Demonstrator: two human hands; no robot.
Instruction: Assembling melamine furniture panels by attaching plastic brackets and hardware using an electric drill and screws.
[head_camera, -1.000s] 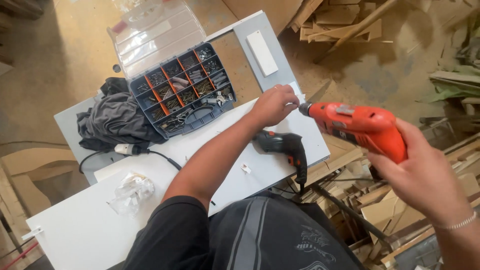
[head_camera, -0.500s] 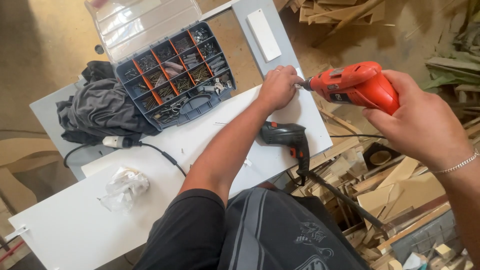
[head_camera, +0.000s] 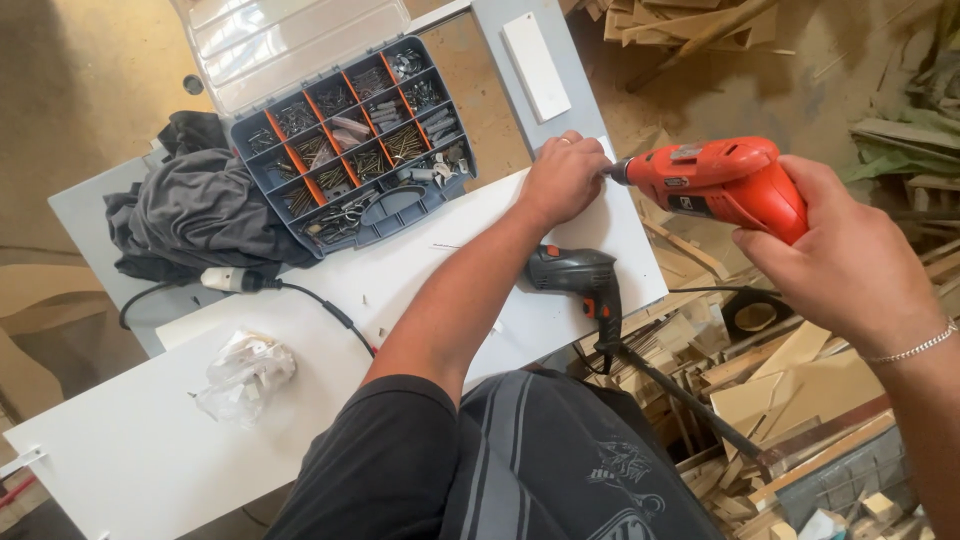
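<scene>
Head view: grey drill (head_camera: 580, 280), compartment box (head_camera: 350, 150) and dark cloth (head_camera: 200, 210) crowd the white board (head_camera: 150, 440).

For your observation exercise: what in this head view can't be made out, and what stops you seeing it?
- Orange drill: its tip is hidden behind the left hand.
- Right hand: the trigger sits under its grip.
- Organizer box: the compartment contents are too small to identify.
- Dark drill: its cord runs under the torso.

1. The left hand (head_camera: 562, 178) is stretched far forward on a nearly straight arm, knuckles up, fingers curled under.
2. The right hand (head_camera: 850, 262) sits near right, fingers closed in a grip, a bracelet at the wrist.
</scene>
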